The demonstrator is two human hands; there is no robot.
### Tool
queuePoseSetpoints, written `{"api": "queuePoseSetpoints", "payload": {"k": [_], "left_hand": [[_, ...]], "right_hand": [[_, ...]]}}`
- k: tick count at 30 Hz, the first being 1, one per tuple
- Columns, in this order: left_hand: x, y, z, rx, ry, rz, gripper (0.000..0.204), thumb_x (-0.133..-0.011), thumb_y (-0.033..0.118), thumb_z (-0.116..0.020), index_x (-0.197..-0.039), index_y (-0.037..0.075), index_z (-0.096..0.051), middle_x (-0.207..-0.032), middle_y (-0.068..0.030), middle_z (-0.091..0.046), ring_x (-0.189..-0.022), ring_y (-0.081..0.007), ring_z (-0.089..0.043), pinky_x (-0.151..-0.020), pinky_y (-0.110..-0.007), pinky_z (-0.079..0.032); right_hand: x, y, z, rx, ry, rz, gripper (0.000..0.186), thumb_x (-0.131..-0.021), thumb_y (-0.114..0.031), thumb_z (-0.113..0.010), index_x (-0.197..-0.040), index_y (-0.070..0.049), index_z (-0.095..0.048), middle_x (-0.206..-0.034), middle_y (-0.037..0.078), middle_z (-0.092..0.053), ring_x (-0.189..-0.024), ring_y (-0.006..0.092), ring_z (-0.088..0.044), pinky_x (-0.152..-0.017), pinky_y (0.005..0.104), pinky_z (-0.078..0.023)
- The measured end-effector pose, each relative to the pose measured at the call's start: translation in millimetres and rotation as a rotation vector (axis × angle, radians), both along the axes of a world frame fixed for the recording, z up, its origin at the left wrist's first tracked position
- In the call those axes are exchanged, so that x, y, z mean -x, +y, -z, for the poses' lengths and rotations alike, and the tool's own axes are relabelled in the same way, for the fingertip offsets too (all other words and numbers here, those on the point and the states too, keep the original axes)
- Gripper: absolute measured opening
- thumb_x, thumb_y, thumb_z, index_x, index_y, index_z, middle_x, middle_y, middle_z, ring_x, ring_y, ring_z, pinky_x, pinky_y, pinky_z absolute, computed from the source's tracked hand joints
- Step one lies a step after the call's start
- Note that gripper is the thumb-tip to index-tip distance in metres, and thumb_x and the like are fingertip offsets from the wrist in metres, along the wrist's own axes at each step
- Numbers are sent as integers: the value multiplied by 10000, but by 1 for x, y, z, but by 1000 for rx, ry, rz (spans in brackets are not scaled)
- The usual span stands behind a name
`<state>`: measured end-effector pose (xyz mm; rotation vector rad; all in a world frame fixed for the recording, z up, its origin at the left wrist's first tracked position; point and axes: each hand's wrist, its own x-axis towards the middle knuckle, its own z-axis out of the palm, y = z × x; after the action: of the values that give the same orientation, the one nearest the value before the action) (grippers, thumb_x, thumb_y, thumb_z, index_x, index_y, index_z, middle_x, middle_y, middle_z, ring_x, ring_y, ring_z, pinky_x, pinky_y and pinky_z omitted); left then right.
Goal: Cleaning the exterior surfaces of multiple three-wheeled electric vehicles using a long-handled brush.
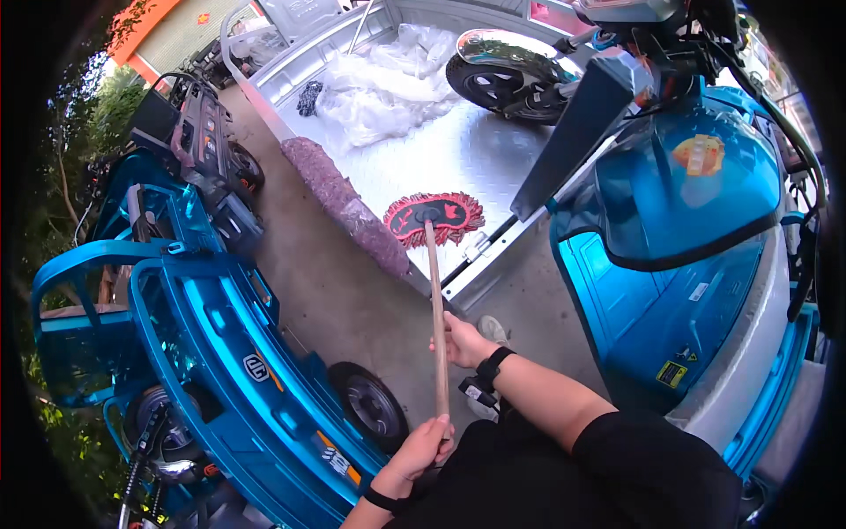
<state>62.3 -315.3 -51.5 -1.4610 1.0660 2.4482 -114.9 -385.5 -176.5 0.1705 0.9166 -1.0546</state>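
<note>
In the head view, I have the left hand (425, 448) closed around the lower end of the wooden handle of a mop (435, 282), a dark band on that wrist. The right hand (463, 342) grips the same handle higher up, thumb and fingers about it, with a black watch (495, 361) at the wrist. The mop reaches away from me, its red-fringed, black-centred head (449, 214) over the near corner of a silver cargo bed (476, 163); I cannot tell whether the fringe presses on the metal. A mottled purple cover (339, 198) lies along the bed's left side, just beside the mop head. Farther in, I see crumpled clear plastic (379, 93) and, right of it, a black wheel (489, 85) under a chrome fender. Blue vehicles stand on both sides.
</note>
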Motion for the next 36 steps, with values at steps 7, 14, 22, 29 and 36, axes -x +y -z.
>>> {"api": "queuePoseSetpoints", "payload": {"k": [7,14,22,29,36], "left_hand": [[-64,42,-27,-30,-140,36,280,-924,282,-313,-821,50,-430,-556,-18,-383,-447,-89,-335,-431,-201,-306],[-58,42,-16,-104,-150,148,259,-891,291,-410,-862,43,-478,-641,-42,-513,-521,-107,-489,-478,-208,-397],[33,-11,30,71,37,-12,148,-836,138,-459,-882,4,-415,-597,-24,-447,-442,-99,-449,-411,-238,-360],[64,-18,66,482,-89,22,310,-805,189,-531,-1011,-24,-441,-664,-40,-483,-493,-98,-468,-428,-244,-381],[-23,31,43,404,-196,-15,328,-788,208,-571,-1003,-15,-464,-726,-80,-519,-609,-141,-500,-534,-271,-407]], "right_hand": [[-35,11,3,-92,-127,132,393,-874,-465,-344,-913,-76,-381,-723,48,-449,-578,164,-477,-541,318,-438],[-35,21,18,-142,125,238,349,-876,-422,-390,-824,-77,-373,-598,10,-380,-443,114,-351,-395,254,-340],[55,-17,41,-107,137,425,311,-887,-375,-399,-798,-78,-371,-571,-10,-353,-408,73,-311,-345,201,-289],[108,-20,56,-224,260,452,366,-894,-428,-325,-759,-89,-343,-558,-18,-302,-417,87,-276,-354,214,-273],[7,13,48,-265,290,305,384,-889,-448,-317,-747,-91,-311,-545,-1,-297,-409,108,-275,-339,242,-279]]}}
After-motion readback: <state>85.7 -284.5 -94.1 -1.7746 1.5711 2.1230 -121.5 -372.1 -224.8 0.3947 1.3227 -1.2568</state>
